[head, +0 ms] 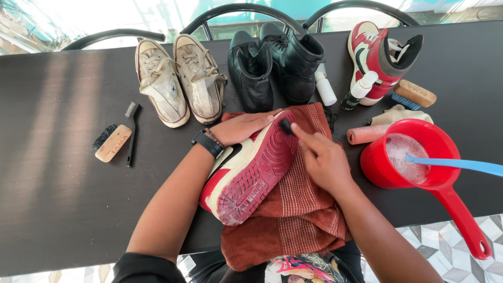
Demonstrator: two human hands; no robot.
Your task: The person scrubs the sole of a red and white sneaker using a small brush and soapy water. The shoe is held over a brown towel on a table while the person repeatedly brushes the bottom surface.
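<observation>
A red and white sneaker [246, 175] lies on its side on a rust-brown towel [293, 220], its red sole facing up. My left hand [242, 127], with a black watch on the wrist, presses on the shoe's upper near the toe. My right hand [322, 157] is closed on a small dark brush [285, 126] whose bristles touch the sole's edge by the toe.
On the black table [57, 173] stand a pair of dirty white canvas sneakers [178, 78], black boots [275, 63], the matching red sneaker [380, 57], two bottles [343, 89], wooden brushes [112, 142] [414, 94], and a red scoop [419, 162] of soapy water with a blue handle in it.
</observation>
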